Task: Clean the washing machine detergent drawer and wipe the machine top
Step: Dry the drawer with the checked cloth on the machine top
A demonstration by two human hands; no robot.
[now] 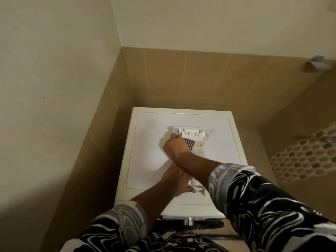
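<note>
The white detergent drawer (195, 134) lies lengthways on the white washing machine top (149, 148), its front panel at the far end. My right hand (175, 147) reaches across it and holds a red-and-white checked cloth (189, 143) pressed inside the far part of the drawer. My left hand (177, 182) grips the near end of the drawer at the front of the machine top. My right forearm crosses over the left hand and hides the drawer's middle.
The machine stands in a corner, with a plain wall on the left and tan tiles (181, 75) behind. A patterned perforated panel (300, 157) sits to the right. The machine's door handle (189, 221) shows below the front edge.
</note>
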